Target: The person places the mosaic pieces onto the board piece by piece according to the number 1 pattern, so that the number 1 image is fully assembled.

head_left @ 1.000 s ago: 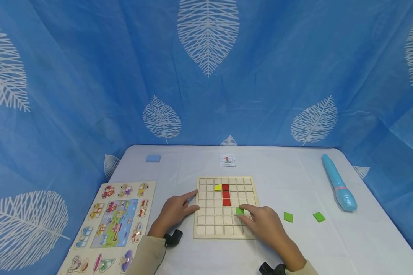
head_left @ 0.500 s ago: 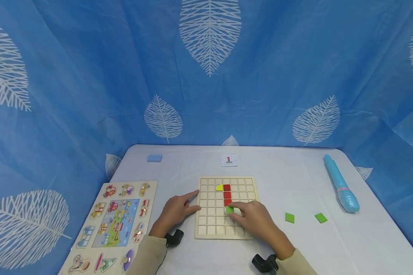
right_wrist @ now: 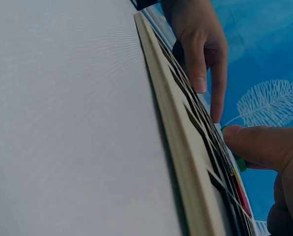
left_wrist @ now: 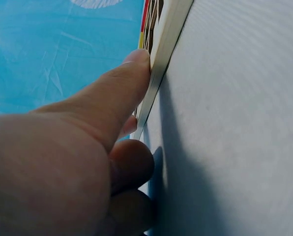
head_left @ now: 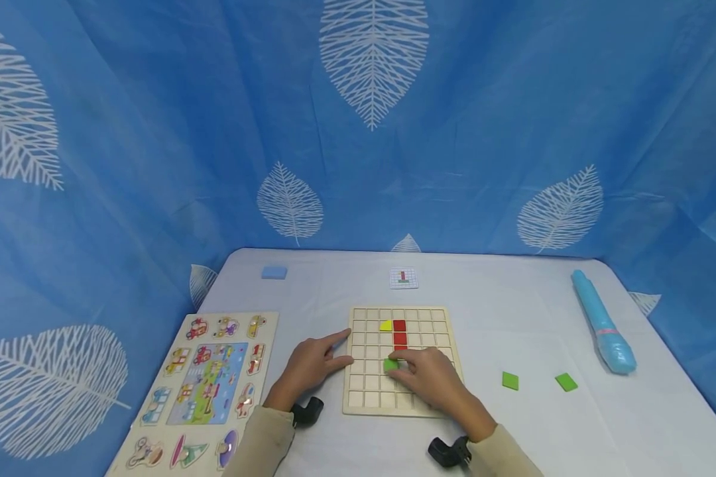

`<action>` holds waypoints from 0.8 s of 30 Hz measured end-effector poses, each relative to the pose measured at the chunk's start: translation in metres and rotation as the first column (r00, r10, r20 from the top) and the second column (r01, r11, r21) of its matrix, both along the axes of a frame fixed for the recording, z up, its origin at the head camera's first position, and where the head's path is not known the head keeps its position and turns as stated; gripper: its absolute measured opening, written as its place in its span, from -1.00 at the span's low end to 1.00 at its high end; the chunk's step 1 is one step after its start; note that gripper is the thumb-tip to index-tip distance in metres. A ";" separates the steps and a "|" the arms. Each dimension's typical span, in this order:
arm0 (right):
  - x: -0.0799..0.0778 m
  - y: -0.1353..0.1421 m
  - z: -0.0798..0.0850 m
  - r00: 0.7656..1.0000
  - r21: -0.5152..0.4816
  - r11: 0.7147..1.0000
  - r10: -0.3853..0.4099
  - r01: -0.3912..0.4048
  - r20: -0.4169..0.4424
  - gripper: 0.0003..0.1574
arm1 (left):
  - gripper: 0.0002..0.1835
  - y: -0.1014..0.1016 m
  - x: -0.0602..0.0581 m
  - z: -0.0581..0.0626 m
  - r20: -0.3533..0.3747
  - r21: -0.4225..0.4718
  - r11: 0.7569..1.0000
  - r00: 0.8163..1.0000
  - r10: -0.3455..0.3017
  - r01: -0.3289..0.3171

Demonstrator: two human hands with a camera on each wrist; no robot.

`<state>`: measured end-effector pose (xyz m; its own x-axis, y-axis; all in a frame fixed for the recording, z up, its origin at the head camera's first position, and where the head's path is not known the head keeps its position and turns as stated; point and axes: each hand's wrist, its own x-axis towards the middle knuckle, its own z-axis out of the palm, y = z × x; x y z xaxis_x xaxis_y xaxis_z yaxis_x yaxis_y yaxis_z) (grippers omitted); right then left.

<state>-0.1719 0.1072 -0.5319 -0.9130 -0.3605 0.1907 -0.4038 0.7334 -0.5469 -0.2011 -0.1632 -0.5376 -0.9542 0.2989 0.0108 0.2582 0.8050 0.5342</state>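
A wooden grid board (head_left: pixel 364 399) lies on the white table. My left hand (head_left: pixel 308 364) touches its left edge with thumb and index finger; in the left wrist view the thumb presses against the rim while other fingers bend below. Over the board's middle, my right hand (head_left: pixel 432 377) pinches a green square tile (head_left: pixel 390 365) between thumb and index finger. That tile is partly covered by the fingers in the right wrist view. A column of red tiles (head_left: pixel 399 325) stands above it on the grid, its lowest part hidden by the right hand. Beside the top red one sits a yellow tile (head_left: pixel 385 325).
Two green tiles, a nearer one (head_left: pixel 510 381) and a farther one (head_left: pixel 566 382), lie right of the board. Behind it is a pattern card (head_left: pixel 404 278). A blue block (head_left: pixel 274 272), a vehicle puzzle board (head_left: pixel 179 324) and a light-blue wrapped object (head_left: pixel 602 324) lie around.
My right hand has moved left across the board, carrying the green tile from the right of the red column to just below-left of it. The left hand stays at the board's edge.
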 end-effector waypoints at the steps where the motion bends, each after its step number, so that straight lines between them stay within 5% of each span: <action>1: 0.000 0.000 -0.001 1.000 -0.001 1.000 0.001 -0.001 0.001 -0.67 | -0.32 0.001 0.000 0.000 0.001 0.001 1.000 1.000 0.001 -0.001; 15: -0.002 -0.007 -0.010 0.999 0.040 0.999 -0.008 0.010 -0.051 -0.65 | -0.33 -0.002 0.003 0.003 0.003 -0.011 1.000 1.000 0.011 -0.011; 24: -0.001 -0.004 -0.007 1.000 0.022 1.000 -0.020 0.019 0.016 -0.64 | -0.33 0.001 0.001 0.000 0.013 -0.013 1.000 1.000 0.009 -0.009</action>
